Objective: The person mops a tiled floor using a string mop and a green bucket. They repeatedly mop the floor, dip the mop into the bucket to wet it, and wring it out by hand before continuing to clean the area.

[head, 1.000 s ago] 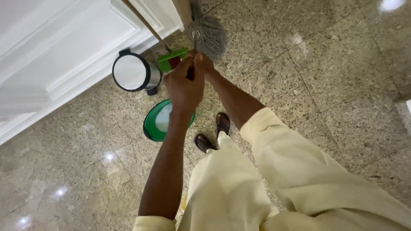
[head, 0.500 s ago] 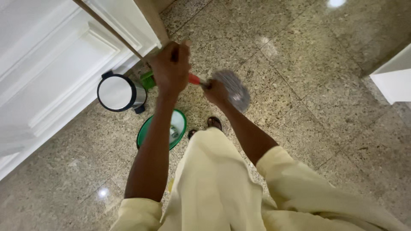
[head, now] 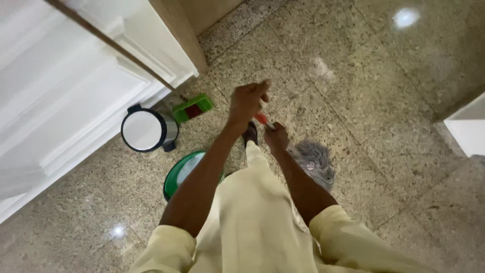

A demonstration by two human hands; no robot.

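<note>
The mop head [head: 316, 163], just right of the right hand's fingers [head: 277, 135], is grey string, and the mop handle [head: 261, 119] between both hands shows red. Left of the fingers, the broom head [head: 192, 107] is green and red, the bucket [head: 183, 173] green with a pale inside, the bin [head: 147, 130] shiny silver with a black rim. The floor [head: 384, 91] is speckled beige-grey stone. The garment [head: 252, 222] is pale yellow.

We see a steel pedal bin [head: 148, 130] at nine o'clock, a green-bristled broom [head: 192, 107] beside it, a green bucket [head: 178, 177] below.
</note>
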